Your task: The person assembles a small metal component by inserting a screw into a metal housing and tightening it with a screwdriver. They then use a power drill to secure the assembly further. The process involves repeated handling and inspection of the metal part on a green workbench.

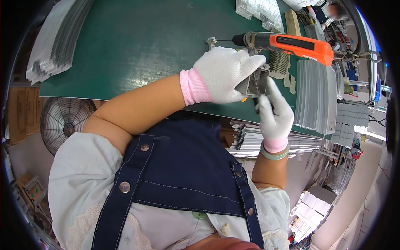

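My left hand [225,71], in a white glove with a pink cuff, is closed around a small grey box-shaped metal part [253,83] over the table's near edge. Just right of it is my right hand [275,116], gloved the same way, with its index finger and thumb at the part's side. A small dark thing shows by the right thumb, blurred and partly covered, so its kind is unclear. Beyond both hands an orange and black electric screwdriver [302,46] lies level, its thin bit pointing left at a small metal fitting [211,41].
The green tabletop [137,46] carries stacked silvery strips [58,41] at left and a stack of pale profiles [314,96] at right. Small beige pieces [280,64] sit behind my hands. Below are a floor fan [68,127] and more profiles [266,139]. Another person [325,14] is far right.
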`<state>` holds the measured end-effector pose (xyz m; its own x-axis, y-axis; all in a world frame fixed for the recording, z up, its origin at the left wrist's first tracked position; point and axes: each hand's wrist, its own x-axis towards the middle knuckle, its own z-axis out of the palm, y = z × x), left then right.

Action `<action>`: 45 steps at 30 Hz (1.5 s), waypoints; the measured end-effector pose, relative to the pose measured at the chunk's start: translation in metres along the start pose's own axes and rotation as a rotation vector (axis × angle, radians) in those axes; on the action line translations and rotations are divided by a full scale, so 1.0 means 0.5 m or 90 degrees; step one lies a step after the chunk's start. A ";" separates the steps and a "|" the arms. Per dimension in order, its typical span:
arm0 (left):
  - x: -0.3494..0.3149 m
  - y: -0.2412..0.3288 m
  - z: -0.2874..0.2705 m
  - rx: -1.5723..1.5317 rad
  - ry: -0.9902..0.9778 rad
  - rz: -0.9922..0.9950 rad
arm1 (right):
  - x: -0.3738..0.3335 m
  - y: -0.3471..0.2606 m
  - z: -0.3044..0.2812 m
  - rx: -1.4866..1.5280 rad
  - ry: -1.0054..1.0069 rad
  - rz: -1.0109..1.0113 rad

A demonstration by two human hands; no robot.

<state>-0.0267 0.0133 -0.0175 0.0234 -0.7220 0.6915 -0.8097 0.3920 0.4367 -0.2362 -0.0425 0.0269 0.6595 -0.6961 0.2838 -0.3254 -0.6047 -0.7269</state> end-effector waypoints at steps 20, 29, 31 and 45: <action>0.001 0.028 0.026 -0.029 -0.038 -0.018 | 0.143 -0.084 -0.034 -0.434 -0.388 -0.046; -0.009 0.023 0.029 -0.024 -0.008 -0.006 | 0.059 -0.015 -0.029 -0.036 -0.127 -0.020; -0.004 0.024 0.022 -0.033 -0.011 -0.012 | 0.024 0.015 -0.024 0.052 -0.035 0.062; -0.002 0.019 0.021 -0.031 -0.010 -0.009 | -0.014 0.017 -0.003 0.081 0.076 0.093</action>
<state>-0.0407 0.0118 -0.0201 0.0246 -0.7362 0.6763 -0.7802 0.4088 0.4734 -0.2446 -0.0436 0.0197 0.5244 -0.8183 0.2355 -0.3190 -0.4452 -0.8367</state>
